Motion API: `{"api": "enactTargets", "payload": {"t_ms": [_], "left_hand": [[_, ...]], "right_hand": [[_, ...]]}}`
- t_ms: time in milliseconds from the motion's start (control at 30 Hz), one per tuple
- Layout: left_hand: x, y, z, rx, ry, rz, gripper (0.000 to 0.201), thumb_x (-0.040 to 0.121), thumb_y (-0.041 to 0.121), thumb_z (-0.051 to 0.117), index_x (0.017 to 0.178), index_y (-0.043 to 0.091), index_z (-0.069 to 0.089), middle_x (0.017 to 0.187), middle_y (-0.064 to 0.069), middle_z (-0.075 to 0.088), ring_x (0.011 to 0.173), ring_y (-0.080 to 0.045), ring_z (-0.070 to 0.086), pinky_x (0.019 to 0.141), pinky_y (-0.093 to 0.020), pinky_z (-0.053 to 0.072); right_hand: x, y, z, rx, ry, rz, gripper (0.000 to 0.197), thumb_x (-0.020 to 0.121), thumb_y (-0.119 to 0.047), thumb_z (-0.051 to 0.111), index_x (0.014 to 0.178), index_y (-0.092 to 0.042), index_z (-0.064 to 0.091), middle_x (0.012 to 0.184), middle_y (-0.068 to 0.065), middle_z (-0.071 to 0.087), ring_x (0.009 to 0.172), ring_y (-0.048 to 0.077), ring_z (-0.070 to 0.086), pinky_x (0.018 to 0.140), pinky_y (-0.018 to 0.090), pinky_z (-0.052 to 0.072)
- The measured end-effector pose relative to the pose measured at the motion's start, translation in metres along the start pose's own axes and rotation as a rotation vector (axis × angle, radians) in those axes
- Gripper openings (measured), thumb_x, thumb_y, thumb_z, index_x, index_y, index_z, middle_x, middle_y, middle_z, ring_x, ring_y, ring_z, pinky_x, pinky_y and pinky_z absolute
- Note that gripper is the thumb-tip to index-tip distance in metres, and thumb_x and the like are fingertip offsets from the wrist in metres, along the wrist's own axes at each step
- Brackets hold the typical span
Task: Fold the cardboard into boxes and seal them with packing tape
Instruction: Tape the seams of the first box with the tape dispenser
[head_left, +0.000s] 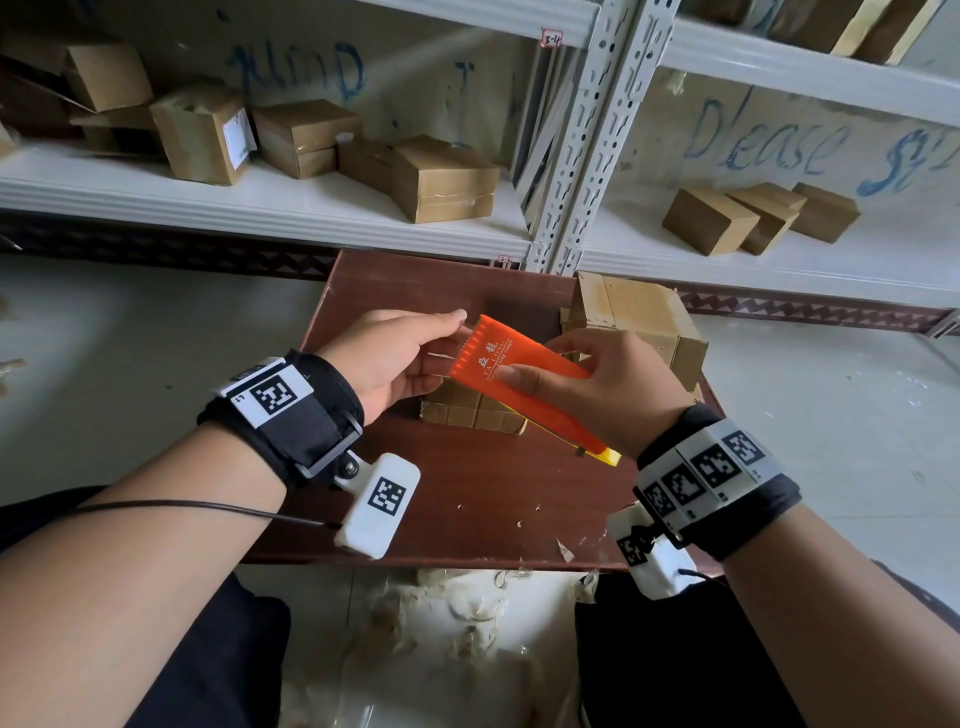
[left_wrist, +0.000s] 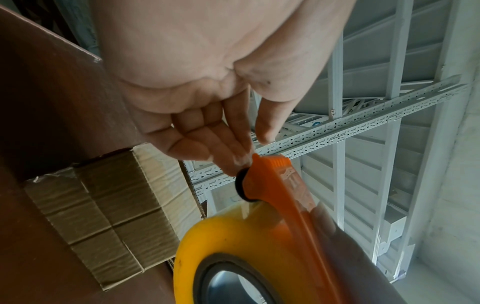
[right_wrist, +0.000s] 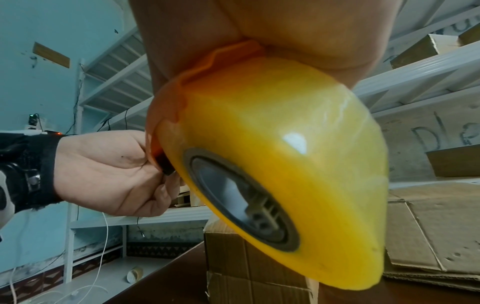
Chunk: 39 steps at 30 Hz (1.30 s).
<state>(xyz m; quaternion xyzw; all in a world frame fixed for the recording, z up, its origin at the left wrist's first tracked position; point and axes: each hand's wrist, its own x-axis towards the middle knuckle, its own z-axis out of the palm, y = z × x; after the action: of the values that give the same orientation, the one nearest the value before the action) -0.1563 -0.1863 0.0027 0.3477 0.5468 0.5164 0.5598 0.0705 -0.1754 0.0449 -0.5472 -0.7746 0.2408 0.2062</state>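
1. The right hand (head_left: 608, 384) grips the orange tape dispenser (head_left: 514, 374), lifted above the counter (head_left: 467, 483), probably so the tape can be drawn free.
2. The left hand (head_left: 395, 353) pinches the tape end at the toothed far edge.
3. A folded cardboard box (head_left: 472, 410) waits directly beneath, ready for sealing.
4. Another box (head_left: 639, 322) stands at the far right.

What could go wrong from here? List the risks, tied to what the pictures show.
1. The left hand pinches at the toothed edge of the orange tape dispenser; the teeth could nick a finger.
2. The thin clear tape end could slip back onto the yellow roll.
3. The small box below lies unheld and may shift when taped.
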Motion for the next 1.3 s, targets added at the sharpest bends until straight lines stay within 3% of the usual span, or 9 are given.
{"api": "enactTargets", "payload": {"t_ms": [300,433,533,600,700,767,967,1133,1300], "left_hand": [[0.001,-0.001,0.001,0.029,-0.01,-0.015,0.019,0.098,0.031,0.067,0.092,0.015,0.076,0.08,0.0,0.073,0.066,-0.013,0.066,0.065,-0.026,0.048],[0.001,-0.005,0.001,0.052,0.016,-0.008,0.018,0.094,0.03,0.073,0.099,0.013,0.077,0.085,-0.002,0.075,0.078,-0.018,0.068,0.068,-0.028,0.051],[0.001,-0.009,0.001,0.083,0.023,-0.005,0.041,0.084,0.043,0.082,0.11,0.012,0.077,0.096,-0.003,0.078,0.085,-0.018,0.07,0.071,-0.03,0.053],[0.001,-0.011,0.002,0.1,0.036,0.004,0.046,0.076,0.048,0.085,0.105,0.013,0.078,0.097,-0.002,0.078,0.085,-0.016,0.07,0.07,-0.029,0.053],[0.0,-0.012,0.003,0.122,0.06,0.02,0.033,0.076,0.043,0.084,0.091,0.015,0.078,0.09,0.001,0.077,0.085,-0.015,0.069,0.068,-0.029,0.053],[0.0,-0.012,0.004,0.109,0.07,0.007,0.039,0.07,0.046,0.085,0.092,0.015,0.077,0.09,0.0,0.076,0.084,-0.016,0.069,0.067,-0.029,0.052],[0.003,-0.009,0.003,0.013,0.076,-0.145,0.03,0.082,0.047,0.08,0.091,0.022,0.067,0.066,0.007,0.069,0.055,-0.008,0.059,0.056,-0.024,0.043],[0.001,-0.008,0.007,0.003,0.134,-0.166,0.007,0.093,0.022,0.073,0.09,0.017,0.07,0.061,0.005,0.067,0.058,-0.009,0.056,0.056,-0.024,0.037],[0.006,-0.001,0.004,-0.062,0.162,-0.152,0.02,0.087,0.032,0.079,0.097,0.018,0.07,0.059,0.005,0.065,0.05,-0.007,0.056,0.048,-0.02,0.037]], "right_hand": [[-0.001,0.001,0.002,0.003,-0.026,0.025,0.066,0.067,-0.083,0.073,0.109,-0.032,0.074,0.086,-0.012,0.072,0.07,0.01,0.073,0.054,0.04,0.064],[-0.001,0.002,0.004,-0.013,-0.056,0.04,0.067,0.068,-0.084,0.072,0.109,-0.031,0.073,0.085,-0.011,0.071,0.068,0.013,0.073,0.051,0.039,0.063],[0.0,0.001,0.006,-0.039,-0.063,0.045,0.069,0.067,-0.086,0.07,0.111,-0.032,0.072,0.086,-0.014,0.069,0.066,0.008,0.071,0.048,0.029,0.061],[0.0,0.0,0.007,-0.068,-0.059,0.04,0.071,0.066,-0.088,0.066,0.111,-0.033,0.072,0.087,-0.016,0.068,0.066,0.003,0.069,0.046,0.023,0.056],[0.001,0.001,0.01,-0.093,-0.071,0.037,0.076,0.067,-0.091,0.062,0.113,-0.032,0.072,0.089,-0.016,0.069,0.071,0.003,0.068,0.051,0.022,0.054],[0.002,0.002,0.011,-0.097,-0.07,0.032,0.076,0.067,-0.092,0.061,0.111,-0.032,0.073,0.089,-0.014,0.07,0.073,0.005,0.069,0.054,0.023,0.054],[0.003,0.001,0.011,-0.041,-0.065,0.005,0.068,0.068,-0.092,0.062,0.096,-0.031,0.075,0.078,-0.011,0.073,0.063,0.004,0.071,0.049,0.024,0.054],[0.001,-0.001,0.013,-0.043,-0.096,0.005,0.061,0.071,-0.088,0.062,0.092,-0.032,0.074,0.077,-0.01,0.074,0.064,0.003,0.07,0.049,0.02,0.048],[0.003,-0.006,0.012,0.024,-0.079,0.02,0.068,0.067,-0.09,0.065,0.094,-0.029,0.077,0.079,-0.009,0.076,0.07,0.007,0.073,0.06,0.028,0.057]]}}
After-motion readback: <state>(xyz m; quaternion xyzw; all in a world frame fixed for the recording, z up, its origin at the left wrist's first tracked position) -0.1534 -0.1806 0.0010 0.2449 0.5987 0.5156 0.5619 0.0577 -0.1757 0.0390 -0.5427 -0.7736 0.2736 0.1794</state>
